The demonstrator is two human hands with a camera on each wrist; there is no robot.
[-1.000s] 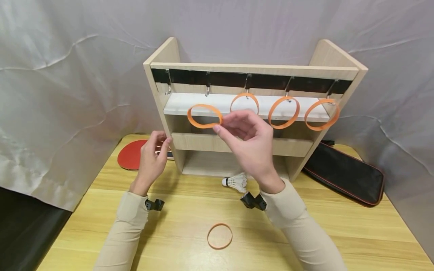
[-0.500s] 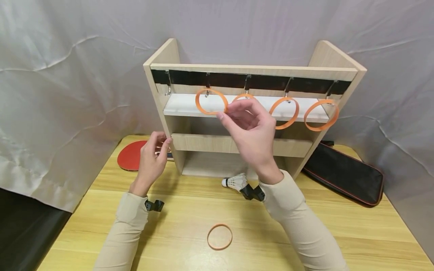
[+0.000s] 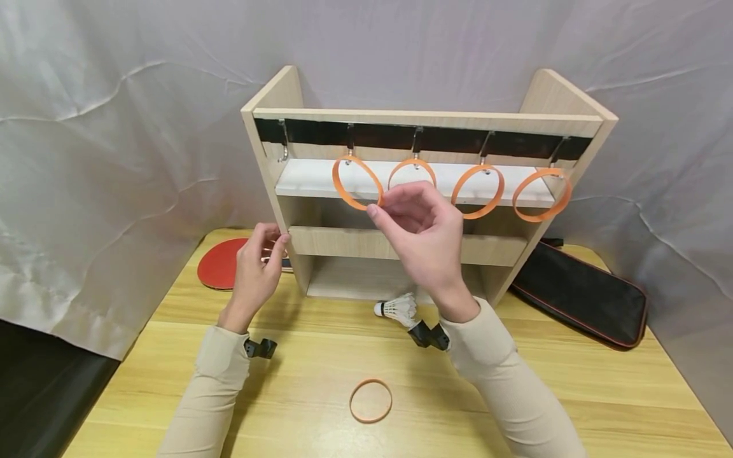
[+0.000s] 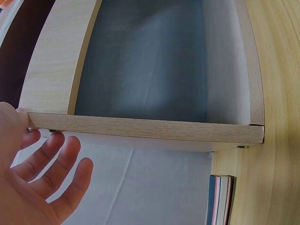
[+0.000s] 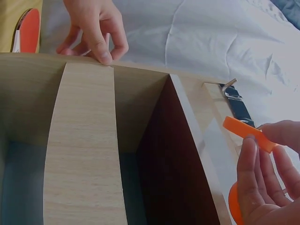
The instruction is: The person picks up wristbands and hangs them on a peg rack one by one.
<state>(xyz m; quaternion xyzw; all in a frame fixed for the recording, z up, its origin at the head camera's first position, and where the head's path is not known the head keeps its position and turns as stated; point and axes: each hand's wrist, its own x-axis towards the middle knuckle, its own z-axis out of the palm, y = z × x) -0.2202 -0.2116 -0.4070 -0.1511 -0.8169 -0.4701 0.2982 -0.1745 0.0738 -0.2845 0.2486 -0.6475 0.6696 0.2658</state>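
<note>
My right hand pinches a flexible orange ring between thumb and fingertips. The ring's top is right at the second hook from the left on the wooden rack. In the right wrist view this held ring shows edge-on. Three more rings hang from the hooks to the right, one of them the rightmost ring. Down at the rack's left side, my left hand holds the side panel, thumb on its front edge and fingertips against its outer face. The leftmost hook bears no ring.
Another orange ring lies flat on the table, toward the front. A shuttlecock lies before the rack's base, near my right wrist. A red table tennis bat is at the left, and a black case lies at the right.
My right hand has lifted the held ring from below the second hook, then lowered it slightly, so its top now meets the hook. My left hand has stayed on the panel.
</note>
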